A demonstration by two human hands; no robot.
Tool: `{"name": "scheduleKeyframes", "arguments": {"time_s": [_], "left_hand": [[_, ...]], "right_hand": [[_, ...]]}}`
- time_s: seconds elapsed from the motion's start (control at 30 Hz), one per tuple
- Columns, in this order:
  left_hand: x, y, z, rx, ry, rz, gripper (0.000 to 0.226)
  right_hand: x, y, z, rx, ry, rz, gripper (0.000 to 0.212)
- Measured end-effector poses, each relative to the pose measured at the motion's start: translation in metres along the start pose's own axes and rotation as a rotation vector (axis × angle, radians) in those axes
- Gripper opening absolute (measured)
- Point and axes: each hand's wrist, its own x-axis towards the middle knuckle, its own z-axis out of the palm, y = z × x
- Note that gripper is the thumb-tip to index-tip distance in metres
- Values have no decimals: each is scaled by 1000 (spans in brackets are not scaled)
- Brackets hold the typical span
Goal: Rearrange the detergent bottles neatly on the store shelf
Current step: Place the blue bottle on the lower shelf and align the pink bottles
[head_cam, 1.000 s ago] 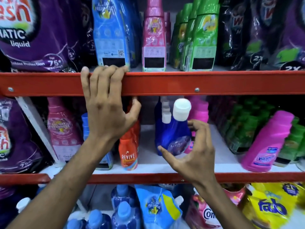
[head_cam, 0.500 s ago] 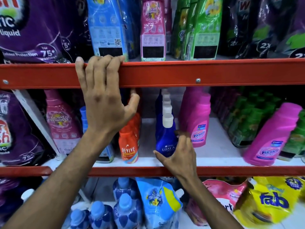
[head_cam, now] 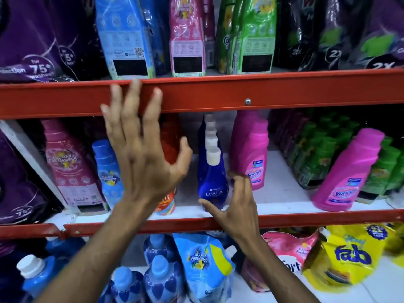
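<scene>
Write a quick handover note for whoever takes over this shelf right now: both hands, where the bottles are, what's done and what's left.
Left hand: open, fingers spread, in front of the red shelf rail, holding nothing.
Right hand: open, beside the front Ujala bottle, not gripping it.
Done: blue Ujala bottles stand upright in one file on the middle shelf.
Left: the pink Vanish bottle at right leans; straighten it.
</scene>
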Motion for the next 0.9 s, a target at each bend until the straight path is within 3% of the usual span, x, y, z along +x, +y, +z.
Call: {"name": "scheduleKeyframes", "arguments": {"time_s": [0.1,0.2,0.4,0.5,0.63,0.9], "left_hand": [[-51,29,9,-157,-76,118,61],[-106,52,28,-313,-280,188,48],[-179,57,63,-423,-610,236,49],[-192,51,70,-412,-690,208,53],[-194,47,74,-391,-772,170,58],[-188,50,67,-410,-804,139,54]], "right_hand": [[-8,16,-21,70,152,-15,64],[-11,44,-44,75,340,44,52],[-9,106,-92,-38,694,280,67],[-3,128,-111,-71,677,393,82],[6,151,-127,-111,507,505,99],[16,157,-140,-182,485,496,87]]}}
